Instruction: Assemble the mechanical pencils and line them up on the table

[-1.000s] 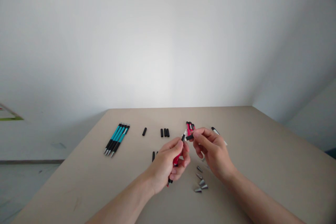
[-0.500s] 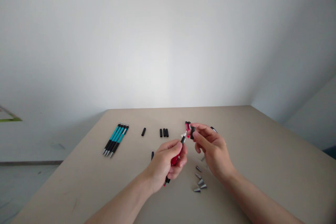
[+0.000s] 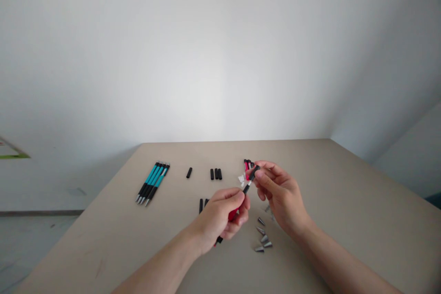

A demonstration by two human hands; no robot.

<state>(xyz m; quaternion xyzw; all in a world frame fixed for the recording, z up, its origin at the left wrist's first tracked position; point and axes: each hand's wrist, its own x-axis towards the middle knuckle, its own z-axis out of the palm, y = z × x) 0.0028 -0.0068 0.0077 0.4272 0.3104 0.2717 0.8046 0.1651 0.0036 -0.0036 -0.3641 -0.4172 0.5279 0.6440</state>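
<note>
My left hand [image 3: 223,215] is closed around a red pen barrel [image 3: 233,214], whose black and white front end points up and to the right. Between the thumb and fingers of my right hand [image 3: 280,190] is a black grip sleeve [image 3: 254,173]. The sleeve is tilted and its lower end meets the white tip of the pen. Just below the hands lie several silver cone tips [image 3: 264,239]. Behind my right fingers, some red pen barrels [image 3: 246,165] and small white pieces [image 3: 241,179] are partly hidden.
Several assembled teal and black pens [image 3: 153,183] lie side by side at the left of the beige table [image 3: 113,239]. A single black sleeve [image 3: 189,172] and a row of three black sleeves [image 3: 216,174] sit farther back. More black pieces [image 3: 201,205] lie beside my left hand.
My right hand has turned the black sleeve from upright to slanted, in line with the pen, and brought it onto the pen's tip. My left hand has shifted slightly right.
</note>
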